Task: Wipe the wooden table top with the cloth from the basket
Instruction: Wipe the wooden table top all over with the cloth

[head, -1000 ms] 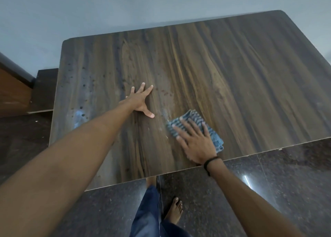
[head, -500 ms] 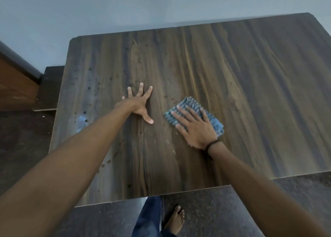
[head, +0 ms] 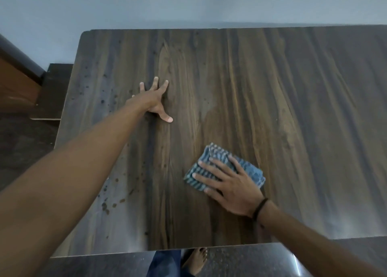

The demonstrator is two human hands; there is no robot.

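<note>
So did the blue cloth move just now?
Yes. Against the table top and the left hand resting flat on it, the cloth under the right hand has slid back toward the person, farther from the left hand.

Sitting under dim, flat, bluish-grey light. Casting only soft, small shadows beneath the left hand [head: 154, 101] and beside the wrist of the right hand [head: 232, 190]. Glinting palely on the wooden table top [head: 293, 109] towards its near right corner and on the polished floor [head: 240, 262] at the near right. Bowing straight edges at the frame's margins; blurring the near left forearm [head: 62, 182] and the grain at the far right slightly.
</note>
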